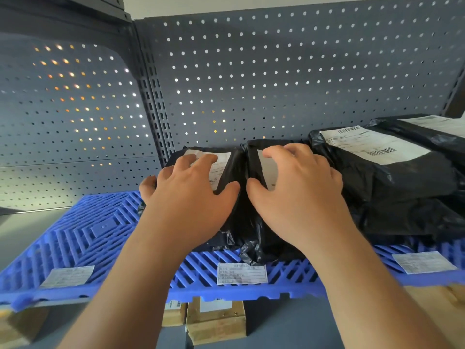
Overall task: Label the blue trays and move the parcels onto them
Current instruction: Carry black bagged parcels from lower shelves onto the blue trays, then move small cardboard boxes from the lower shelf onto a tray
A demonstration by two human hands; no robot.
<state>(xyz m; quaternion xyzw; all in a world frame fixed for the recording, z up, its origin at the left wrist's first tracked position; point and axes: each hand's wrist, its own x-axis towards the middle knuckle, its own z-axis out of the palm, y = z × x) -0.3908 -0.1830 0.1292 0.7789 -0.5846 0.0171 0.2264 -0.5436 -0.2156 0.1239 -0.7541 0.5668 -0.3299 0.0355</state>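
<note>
Blue slatted trays [83, 238] lie along a shelf, each with a white label on its front edge: left label [66, 276], middle label [242, 273], right label [424, 261]. Two black plastic-wrapped parcels sit side by side on the middle tray. My left hand [187, 195] rests spread on the left parcel [230, 167], fingers over its white shipping label. My right hand [297, 187] lies on the neighbouring parcel [254, 157], fingers slightly curled over its top. To the right, a larger black parcel [402, 182] with a barcode label sits on the tray.
A grey pegboard wall [251, 71] backs the shelf, with a slotted upright [153, 104] left of centre. Another black parcel [427, 129] lies at the far right. Cardboard boxes [216, 321] stand on the shelf below. The left blue tray carries only its label.
</note>
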